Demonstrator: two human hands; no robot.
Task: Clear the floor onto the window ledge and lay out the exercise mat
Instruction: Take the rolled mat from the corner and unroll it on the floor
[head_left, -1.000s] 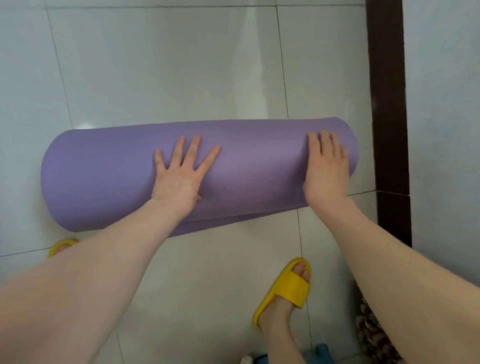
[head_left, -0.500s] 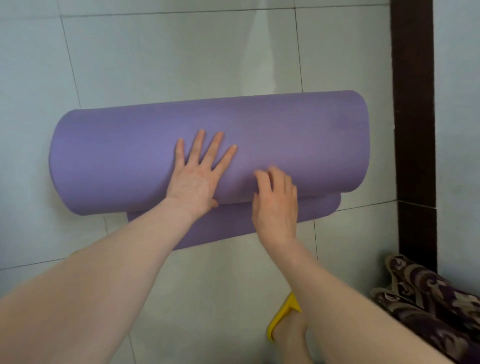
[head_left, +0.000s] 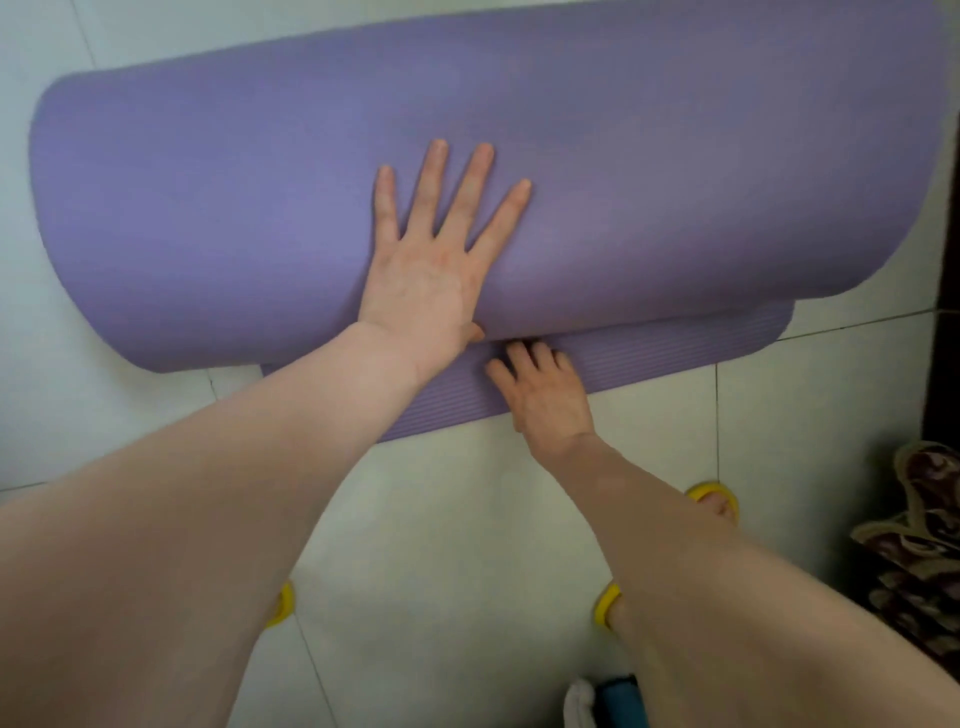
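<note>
A purple exercise mat (head_left: 675, 171) lies rolled up across the white tiled floor, filling most of the upper view. A short strip of its loose end (head_left: 675, 358) lies flat on the floor in front of the roll. My left hand (head_left: 431, 260) rests flat on the roll with fingers spread. My right hand (head_left: 545, 395) presses down on the flat strip, its fingertips at the crease under the roll. Neither hand grips anything.
My feet in yellow slippers (head_left: 714, 499) stand on the tiles just behind the mat. A dark patterned cloth heap (head_left: 919, 551) lies at the right. A dark vertical frame (head_left: 943, 364) runs along the right edge. A white and blue object (head_left: 608, 701) shows at the bottom.
My right hand left the top right end of the roll and came down onto the flat loose end. The roll has turned away, exposing more strip. The view moved closer.
</note>
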